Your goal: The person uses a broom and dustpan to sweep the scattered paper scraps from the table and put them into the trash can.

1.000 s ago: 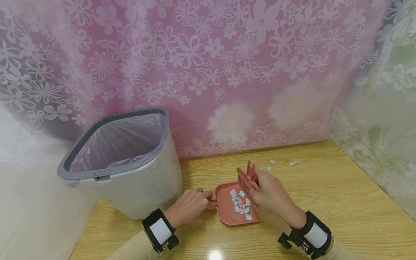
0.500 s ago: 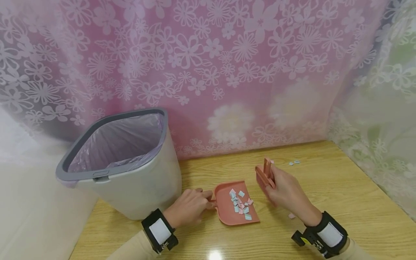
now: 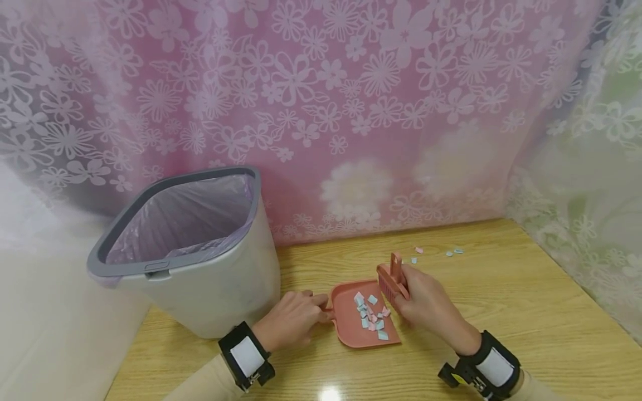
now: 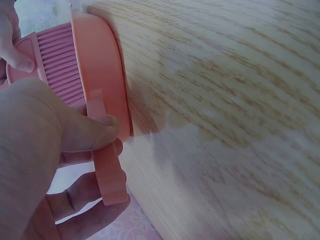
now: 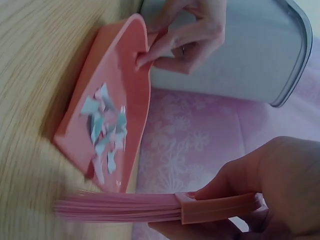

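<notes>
A coral dustpan point(image 3: 346, 326) lies on the wooden table, its wide lip facing right. My left hand point(image 3: 292, 320) pinches its short handle point(image 4: 111, 177) between thumb and fingers. Blue and pink paper scraps point(image 5: 102, 132) are heaped inside the pan, some near the lip. In my right hand point(image 3: 432, 306) I grip a matching small brush point(image 3: 392, 283) by its body. Its pink bristles point(image 5: 120, 207) point down toward the table, right at the pan's lip in the head view. The right palm and fingers hide part of the brush.
A light grey bin point(image 3: 225, 301) with a purple liner stands left, close beside my left hand. Several loose scraps point(image 3: 449, 253) lie on the table behind the right hand. A pink floral curtain point(image 3: 311, 139) hangs along the table's back edge.
My right hand swung the brush right, off the pan, then brought it back left to the lip. The pink scrap seen near the right wrist earlier is out of sight. Left hand and dustpan stayed put.
</notes>
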Tool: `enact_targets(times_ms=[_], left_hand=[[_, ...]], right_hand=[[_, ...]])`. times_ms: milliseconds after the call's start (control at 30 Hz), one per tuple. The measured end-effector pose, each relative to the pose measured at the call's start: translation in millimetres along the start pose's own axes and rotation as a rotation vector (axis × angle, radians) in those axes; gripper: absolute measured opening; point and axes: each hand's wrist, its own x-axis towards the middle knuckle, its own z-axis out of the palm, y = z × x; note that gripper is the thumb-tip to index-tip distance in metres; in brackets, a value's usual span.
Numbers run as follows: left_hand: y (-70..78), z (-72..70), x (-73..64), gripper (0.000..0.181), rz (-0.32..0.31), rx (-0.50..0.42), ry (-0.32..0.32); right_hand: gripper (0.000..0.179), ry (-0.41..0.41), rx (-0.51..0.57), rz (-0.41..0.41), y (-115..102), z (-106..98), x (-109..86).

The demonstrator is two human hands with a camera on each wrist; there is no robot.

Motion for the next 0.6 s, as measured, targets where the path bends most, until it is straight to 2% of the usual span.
enact_targets(times_ms=[400, 600], left_hand=[[0.9, -0.3, 0.6, 0.056, -0.001, 0.006, -0.017], [1.2, -0.8, -0.9, 0.057, -0.006, 0.004, -0.022]], right_hand=[[0.026, -0.078, 0.103, -0.035, -26.8, 12.8, -0.5], [0.025, -0.052, 0.081, -0.051, -24.6, 5.0, 0.2]])
